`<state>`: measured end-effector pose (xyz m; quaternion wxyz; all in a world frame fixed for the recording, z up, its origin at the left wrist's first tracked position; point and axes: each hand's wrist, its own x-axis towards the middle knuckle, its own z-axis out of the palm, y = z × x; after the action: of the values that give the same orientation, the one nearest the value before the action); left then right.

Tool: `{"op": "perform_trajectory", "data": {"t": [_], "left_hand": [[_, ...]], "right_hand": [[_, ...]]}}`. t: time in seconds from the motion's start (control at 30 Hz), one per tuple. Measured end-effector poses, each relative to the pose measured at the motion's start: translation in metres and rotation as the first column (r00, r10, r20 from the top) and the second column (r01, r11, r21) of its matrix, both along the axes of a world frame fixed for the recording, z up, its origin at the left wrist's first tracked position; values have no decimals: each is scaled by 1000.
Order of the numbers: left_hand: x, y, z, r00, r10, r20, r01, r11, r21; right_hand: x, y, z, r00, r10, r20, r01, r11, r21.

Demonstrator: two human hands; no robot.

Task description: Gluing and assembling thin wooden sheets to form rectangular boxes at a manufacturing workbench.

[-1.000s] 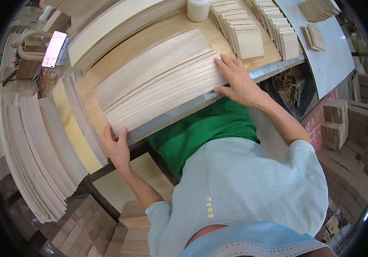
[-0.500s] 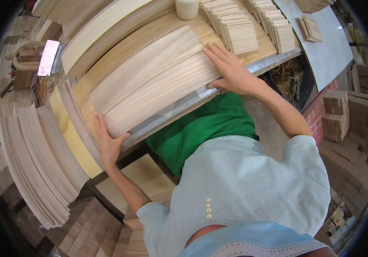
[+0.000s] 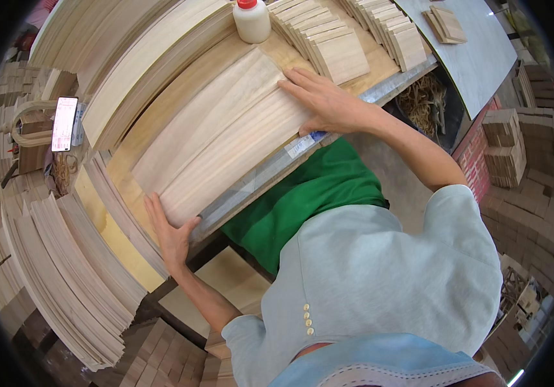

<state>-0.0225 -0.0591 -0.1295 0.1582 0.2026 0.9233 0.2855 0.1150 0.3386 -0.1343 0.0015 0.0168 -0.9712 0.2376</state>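
Two long pale wooden boards lie edge to edge on the workbench, a farther board (image 3: 199, 106) and a nearer board (image 3: 238, 142). At the left end of the nearer board is my left hand (image 3: 172, 233), its fingers along the end and its thumb at the front corner. My right hand (image 3: 328, 103) grips the opposite end, fingers stretched over the top and thumb down by the front edge. The boards rest on a plywood sheet (image 3: 119, 171), behind a metal strip (image 3: 225, 209) along the bench front.
A white bottle with a red cap (image 3: 251, 22) stands behind the boards. Rows of short wooden pieces (image 3: 338, 55) lean at the right. Stacked long boards (image 3: 141, 71) fill the back, with more boards (image 3: 73, 271) at the left. A lit phone (image 3: 64, 124) stands at the far left.
The whole view has shifted, bringing the bottle's red cap into sight. Both hands stay at the ends of the nearer board, with little visible movement against it.
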Motion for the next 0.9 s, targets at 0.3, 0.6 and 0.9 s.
{"op": "perform_trajectory", "data": {"t": [0.3,0.6,0.9], "left_hand": [[8,15,14,993,67,-99,-56,993,108],[29,74,30,966,-116,-229,172,954,244],[43,55,26,984,-77,-158,117,958,261]], "right_hand": [[-11,47,34,783,-574,-240,426,775,-466],[-142,54,3,812,-492,-315,494,866,-77],[-149,45,16,774,-551,-311,514,834,-198]]}}
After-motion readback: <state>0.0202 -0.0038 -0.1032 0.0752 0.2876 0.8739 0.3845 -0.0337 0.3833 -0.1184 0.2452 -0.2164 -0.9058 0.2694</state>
